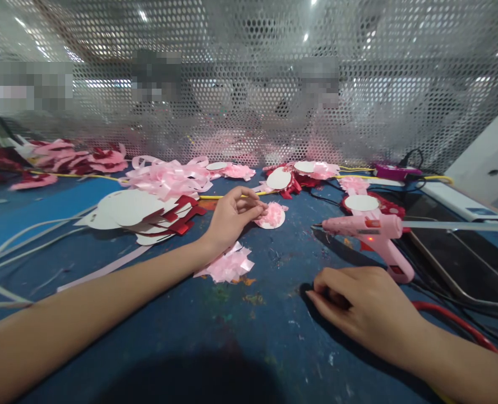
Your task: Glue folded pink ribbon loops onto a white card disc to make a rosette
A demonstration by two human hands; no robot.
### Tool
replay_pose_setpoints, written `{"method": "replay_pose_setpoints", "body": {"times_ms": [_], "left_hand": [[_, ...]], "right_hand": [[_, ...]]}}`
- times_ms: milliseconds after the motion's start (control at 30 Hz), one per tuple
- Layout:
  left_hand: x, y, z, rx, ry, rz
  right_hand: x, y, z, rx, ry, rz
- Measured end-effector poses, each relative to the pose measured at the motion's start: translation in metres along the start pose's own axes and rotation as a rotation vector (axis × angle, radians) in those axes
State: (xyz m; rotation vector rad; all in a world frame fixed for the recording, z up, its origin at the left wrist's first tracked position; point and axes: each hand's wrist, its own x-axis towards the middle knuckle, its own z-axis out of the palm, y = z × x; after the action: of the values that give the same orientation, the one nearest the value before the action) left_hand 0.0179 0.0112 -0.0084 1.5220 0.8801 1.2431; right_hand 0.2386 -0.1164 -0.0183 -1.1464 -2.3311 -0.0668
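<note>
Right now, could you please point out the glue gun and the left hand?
glue gun (360, 227): head view, on its pink barrel.
left hand (230, 217): head view, on the back of the hand.

The left hand (232, 217) reaches forward on an outstretched bare forearm, fingers curled inward, thumb meeting fingertips; the right hand (358, 308) lies nearer, palm down, fingers bent and loosely closed

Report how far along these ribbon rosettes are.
Done, it seems: several white-backed rosettes lie face down at the back. In hand: the left hand pinches a pink rosette; the right hand rests on the table beside the glue gun. Left: a stack of bare white discs and loose pink ribbon.
</note>
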Motion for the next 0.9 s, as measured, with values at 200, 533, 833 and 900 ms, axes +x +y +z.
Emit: {"method": "replay_pose_setpoints", "body": {"times_ms": [200, 533, 833, 900], "left_hand": [[-0.0026, 0.0036, 0.0036, 0.014, 0.004, -0.016], [-0.0006, -0.0008, -0.0008, 0.016, 0.001, -0.007], [-0.0006, 0.0017, 0.0002, 0.058, 0.016, 0.009], [-0.0007, 0.0022, 0.0002, 0.083, 0.021, 0.016]], "right_hand": [[-0.0011, 0.0005, 0.0007, -0.002, -0.012, -0.003], [-0.0002, 0.0007, 0.0006, -0.018, -0.021, -0.003], [-0.0002, 0.0003, 0.0005, -0.01, -0.035, 0.004], [-0.0002, 0.0001, 0.0002, -0.01, -0.041, 0.005]]}}
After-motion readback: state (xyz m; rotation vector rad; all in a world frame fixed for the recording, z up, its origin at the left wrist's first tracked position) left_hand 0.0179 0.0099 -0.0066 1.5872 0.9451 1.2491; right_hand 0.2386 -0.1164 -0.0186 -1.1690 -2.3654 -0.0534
